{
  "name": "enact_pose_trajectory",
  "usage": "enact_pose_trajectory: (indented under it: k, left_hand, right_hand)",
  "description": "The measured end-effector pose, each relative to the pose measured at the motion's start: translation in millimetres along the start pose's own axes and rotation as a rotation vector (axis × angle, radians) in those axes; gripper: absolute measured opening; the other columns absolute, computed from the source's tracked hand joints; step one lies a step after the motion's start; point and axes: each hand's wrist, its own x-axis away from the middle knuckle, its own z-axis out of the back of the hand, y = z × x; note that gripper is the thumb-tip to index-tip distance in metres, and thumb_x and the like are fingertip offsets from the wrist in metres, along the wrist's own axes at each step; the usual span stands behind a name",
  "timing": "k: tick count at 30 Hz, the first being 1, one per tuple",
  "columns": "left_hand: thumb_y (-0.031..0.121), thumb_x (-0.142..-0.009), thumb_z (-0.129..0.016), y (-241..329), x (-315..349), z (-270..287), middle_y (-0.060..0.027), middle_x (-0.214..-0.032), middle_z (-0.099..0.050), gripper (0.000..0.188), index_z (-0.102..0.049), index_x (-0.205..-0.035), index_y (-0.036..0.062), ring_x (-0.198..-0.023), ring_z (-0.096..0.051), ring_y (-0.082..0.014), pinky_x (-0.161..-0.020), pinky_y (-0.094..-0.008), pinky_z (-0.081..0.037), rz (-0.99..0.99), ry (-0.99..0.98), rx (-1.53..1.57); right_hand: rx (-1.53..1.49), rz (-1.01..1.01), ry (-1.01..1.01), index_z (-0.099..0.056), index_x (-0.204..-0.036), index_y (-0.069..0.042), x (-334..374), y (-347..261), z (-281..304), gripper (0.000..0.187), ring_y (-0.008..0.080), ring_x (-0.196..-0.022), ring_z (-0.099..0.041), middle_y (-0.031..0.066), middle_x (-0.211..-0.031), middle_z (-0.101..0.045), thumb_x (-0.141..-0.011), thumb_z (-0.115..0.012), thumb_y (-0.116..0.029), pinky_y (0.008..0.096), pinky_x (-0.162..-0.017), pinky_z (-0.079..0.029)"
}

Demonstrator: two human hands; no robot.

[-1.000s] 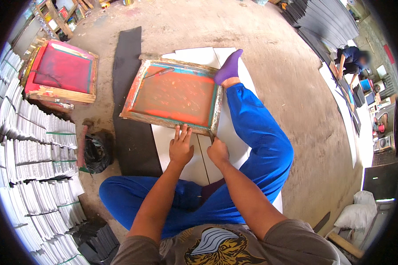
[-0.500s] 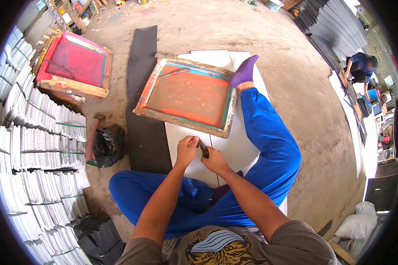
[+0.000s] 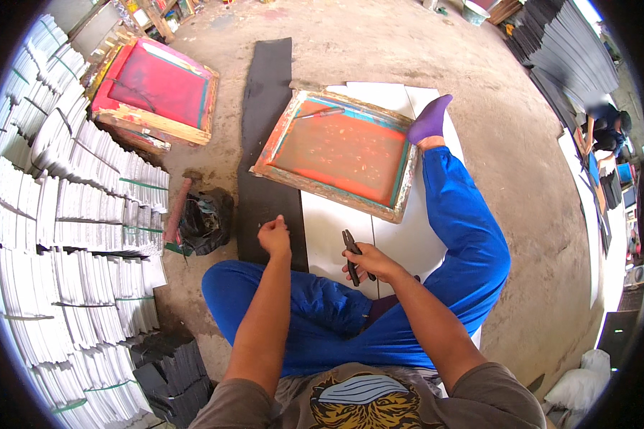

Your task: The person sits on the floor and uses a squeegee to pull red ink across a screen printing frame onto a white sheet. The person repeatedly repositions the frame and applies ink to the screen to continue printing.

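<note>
1. Right hand (image 3: 365, 263): its fingers are wrapped round the dark pliers (image 3: 351, 249), held above the white boards (image 3: 336, 223), short of the frame's near edge.
2. Left hand (image 3: 274, 236): its fingers are curled above the black sheet (image 3: 268, 143), toward that sheet's right edge; whether they pinch anything small, I cannot tell.
3. The pliers look like metal: probably stiff, compact and fairly heavy, best gripped low on both handles, clear of the pivot.
4. The wooden frame (image 3: 322, 191) lies on the white boards, its left side overlapping the black sheet; a purple-socked foot (image 3: 428, 123) is at its far right corner.
5. Its bars look rigid but rough, perhaps splintery; the orange mesh (image 3: 333, 157) is likely thin and easily torn, so hold opposite bars.
6. A slim tool (image 3: 327, 112) lies near the frame's far left corner and could slide if tilted.
</note>
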Motion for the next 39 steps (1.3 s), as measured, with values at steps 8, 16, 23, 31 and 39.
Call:
enact_pose_trajectory:
  k: [8,16,23,31,39]
  left_hand:
    - [0.024,-0.086,-0.08,10.0,14.6,-2.3,-0.0111,-0.084,-0.07,0.028,-0.069,-0.091,-0.0013,-0.076,-0.065,-0.0225,-0.074,-0.0375,-0.052,-0.147,0.159,-0.19]
    - [0.022,-0.088,-0.074,9.4,50.1,-30.1,-0.0109,-0.083,-0.071,0.024,-0.071,-0.093,-0.0011,-0.075,-0.067,-0.0225,-0.074,-0.0362,-0.053,-0.419,-0.164,-0.335]
    - [0.021,-0.089,-0.073,1.9,64.9,-31.0,-0.0132,-0.089,-0.073,0.023,-0.072,-0.095,-0.0007,-0.081,-0.069,-0.024,-0.077,-0.0361,-0.053,-0.47,-0.305,-0.358]
    - [0.02,-0.089,-0.073,8.7,75.4,-29.9,-0.0143,-0.09,-0.074,0.021,-0.072,-0.094,-0.0004,-0.083,-0.07,-0.0249,-0.078,-0.037,-0.054,-0.446,-0.344,-0.378]
    - [0.02,-0.088,-0.073,-1.1,81.3,-34.6,-0.0154,-0.085,-0.073,0.021,-0.071,-0.091,-0.0008,-0.08,-0.07,-0.0282,-0.076,-0.0385,-0.054,-0.474,-0.394,-0.368]
  right_hand:
    - [-0.057,-0.079,0.265,-0.049,-0.117,-0.004,21.6,-6.9,29.5,0.032,0.0297,-0.073,-0.071,0.0179,-0.097,-0.067,-0.102,-0.056,-0.032,0.043,-0.053,-0.057]
    - [0.093,-0.106,0.509,-0.053,-0.106,0.002,21.6,-2.4,69.1,0.03,0.0276,-0.062,-0.066,0.0151,-0.081,-0.063,-0.099,-0.058,-0.027,0.0465,-0.049,-0.056]
    - [0.147,-0.111,0.577,-0.054,-0.085,0.005,5.1,-4.5,70.7,0.026,0.0275,-0.051,-0.059,0.0142,-0.066,-0.058,-0.094,-0.061,-0.018,0.0474,-0.039,-0.05]
    - [0.303,-0.178,0.651,-0.061,-0.095,0.012,13.7,-33.3,63.0,0.025,0.0387,-0.069,-0.069,0.026,-0.083,-0.066,-0.084,-0.052,-0.01,0.0504,-0.049,-0.056]
    - [0.594,-0.243,0.724,-0.067,-0.11,0.007,16.8,-50.8,45.6,0.035,0.0424,-0.101,-0.07,0.0301,-0.106,-0.07,-0.086,-0.052,-0.014,0.0503,-0.091,-0.056]
